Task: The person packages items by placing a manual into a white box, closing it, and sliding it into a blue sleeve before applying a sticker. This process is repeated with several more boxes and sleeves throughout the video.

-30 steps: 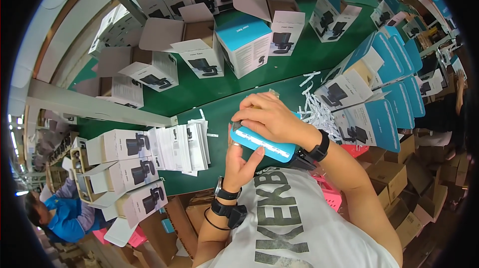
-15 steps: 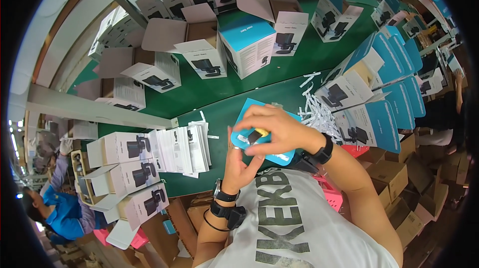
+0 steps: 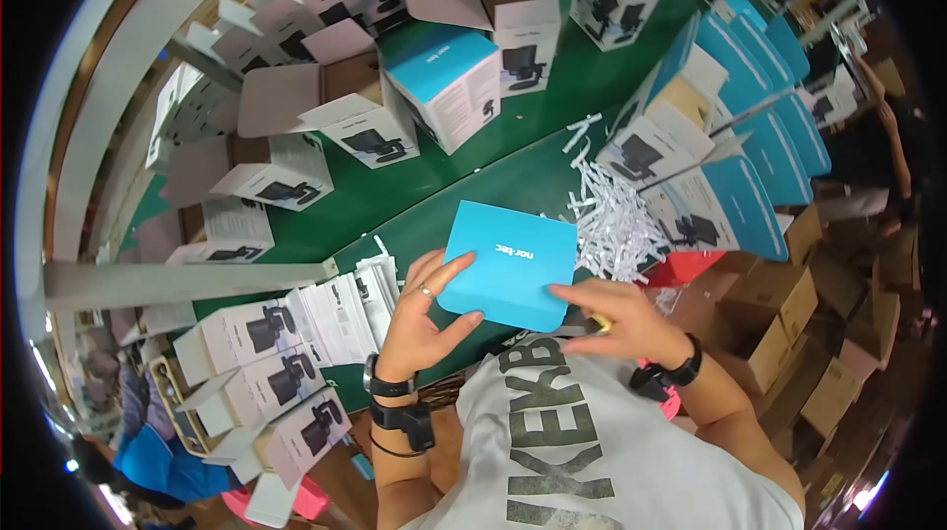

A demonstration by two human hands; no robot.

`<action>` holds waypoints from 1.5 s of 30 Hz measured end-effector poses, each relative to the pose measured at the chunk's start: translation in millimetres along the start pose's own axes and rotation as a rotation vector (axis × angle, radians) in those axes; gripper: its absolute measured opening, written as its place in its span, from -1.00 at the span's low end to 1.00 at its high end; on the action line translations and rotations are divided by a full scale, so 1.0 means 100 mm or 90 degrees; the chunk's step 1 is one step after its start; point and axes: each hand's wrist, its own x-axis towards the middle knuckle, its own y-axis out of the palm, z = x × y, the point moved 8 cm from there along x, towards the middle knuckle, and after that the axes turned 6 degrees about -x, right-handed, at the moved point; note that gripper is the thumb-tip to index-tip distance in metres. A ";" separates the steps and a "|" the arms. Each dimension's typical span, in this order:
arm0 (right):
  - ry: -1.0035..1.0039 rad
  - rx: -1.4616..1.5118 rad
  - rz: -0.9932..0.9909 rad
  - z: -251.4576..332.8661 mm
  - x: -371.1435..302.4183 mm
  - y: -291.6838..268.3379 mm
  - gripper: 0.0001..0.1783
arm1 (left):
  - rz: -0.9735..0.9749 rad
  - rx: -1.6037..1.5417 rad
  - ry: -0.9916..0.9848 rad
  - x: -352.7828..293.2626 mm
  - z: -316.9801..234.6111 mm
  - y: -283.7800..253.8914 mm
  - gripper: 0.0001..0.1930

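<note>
One blue-lidded box (image 3: pixel 508 264) lies between both hands, its lid flat, apparently closed. The left hand (image 3: pixel 416 318) grasps its left side; the right hand (image 3: pixel 626 318) touches its right edge, curled about one yellow object (image 3: pixel 601 326). Beyond the box, one blue-topped carton (image 3: pixel 449 86) is shut; at least four cartons (image 3: pixel 370 130) remain open. One paper-strip heap (image 3: pixel 614 231) lies right of it.

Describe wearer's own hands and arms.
Ungloved; forearms bare. Left hand: ring, black-strapped watch, then a black band with boxy module and thin cord. Right hand: black wristband, dark boxy module. White shirt, dark lettering.
</note>
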 end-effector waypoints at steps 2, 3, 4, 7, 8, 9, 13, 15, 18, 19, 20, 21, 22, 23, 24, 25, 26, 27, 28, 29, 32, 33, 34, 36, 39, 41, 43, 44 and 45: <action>-0.098 -0.074 -0.082 0.11 -0.03 0.16 -0.36 | -0.058 0.024 0.007 -0.10 0.08 0.04 -0.36; -0.132 -0.120 -0.141 0.12 0.02 0.14 -0.39 | -0.137 0.048 0.014 -0.18 0.11 0.03 -0.39; -0.165 -0.170 -0.199 0.09 0.05 0.09 -0.41 | -0.218 0.067 0.023 -0.25 0.15 0.03 -0.42; -0.182 -0.229 -0.278 0.01 0.04 0.10 -0.45 | -0.292 0.131 0.085 -0.32 0.18 0.15 -0.41; -0.177 -0.231 -0.294 -0.02 0.04 0.12 -0.47 | -0.339 0.163 0.114 -0.35 0.17 0.14 -0.41; -0.173 -0.234 -0.308 -0.05 0.03 0.12 -0.49 | -0.333 0.158 0.117 -0.34 0.21 0.16 -0.41; -0.163 -0.226 -0.281 -0.13 -0.07 0.19 -0.47 | -0.281 0.168 0.172 -0.38 0.27 0.19 -0.43; -0.155 -0.232 -0.268 -0.15 -0.10 0.19 -0.45 | -0.248 0.189 0.180 -0.42 0.33 0.22 -0.40; -0.140 -0.249 -0.252 -0.15 -0.09 0.16 -0.41 | -0.210 0.235 0.201 -0.44 0.35 0.21 -0.37; -0.155 -0.272 -0.260 -0.15 -0.10 0.17 -0.40 | -0.192 0.275 0.211 -0.44 0.35 0.23 -0.37; -0.170 -0.294 -0.268 -0.15 -0.11 0.18 -0.38 | -0.174 0.314 0.221 -0.43 0.35 0.26 -0.36; -0.201 -0.313 -0.275 -0.08 -0.11 0.21 -0.37 | -0.186 0.320 0.226 -0.44 0.22 0.20 -0.36; -0.202 -0.318 -0.274 -0.08 -0.07 0.21 -0.37 | -0.164 0.351 0.234 -0.34 0.03 0.18 -0.32; -0.221 -0.334 -0.273 -0.07 -0.05 0.22 -0.37 | -0.140 0.379 0.241 -0.22 -0.15 0.19 -0.28; -0.240 -0.349 -0.272 -0.06 -0.03 0.24 -0.38 | -0.116 0.407 0.247 -0.11 -0.25 0.23 -0.23; -0.265 -0.357 -0.265 -0.04 0.00 0.28 -0.38 | -0.121 0.406 0.239 0.00 -0.29 0.28 -0.23; -0.268 -0.354 -0.255 -0.04 0.01 0.34 -0.38 | -0.030 0.433 0.204 0.16 -0.27 0.47 -0.19; -0.252 -0.334 -0.247 -0.06 -0.01 0.41 -0.39 | 0.061 0.456 0.167 0.23 -0.20 0.63 -0.15; -0.230 -0.318 -0.245 -0.08 -0.04 0.47 -0.40 | 0.061 0.453 0.162 0.24 -0.16 0.69 -0.15; -0.210 -0.301 -0.242 -0.12 -0.06 0.50 -0.41 | 0.054 0.493 0.167 0.23 -0.08 0.76 -0.13; -0.216 -0.276 -0.254 -0.24 -0.03 0.51 -0.46 | 0.040 0.577 0.185 0.24 0.08 0.88 -0.10; -0.224 -0.263 -0.263 -0.24 0.03 0.48 -0.48 | 0.033 0.591 0.193 0.22 0.10 0.89 -0.10; -0.230 -0.262 -0.267 -0.24 0.07 0.42 -0.48 | 0.026 0.605 0.201 0.21 0.10 0.89 -0.10; -0.236 -0.230 -0.207 -0.21 0.15 0.32 -0.55 | 0.020 0.621 0.214 0.26 0.02 0.82 -0.10; -0.248 -0.215 -0.194 -0.25 0.17 0.30 -0.59 | 0.041 0.489 0.154 0.39 -0.20 0.42 -0.06; -0.275 -0.208 -0.211 -0.24 0.17 0.33 -0.59 | 0.028 0.486 0.156 0.39 -0.15 0.31 -0.04; -0.272 -0.156 -0.197 -0.20 0.24 0.31 -0.61 | 0.000 0.474 0.152 0.41 -0.07 0.18 0.00; -0.261 -0.102 -0.178 -0.20 0.31 0.28 -0.62 | -0.010 0.480 0.163 0.45 -0.08 0.09 0.00; -0.250 -0.049 -0.158 -0.21 0.40 0.25 -0.64 | 0.010 0.499 0.175 0.49 -0.09 0.02 0.02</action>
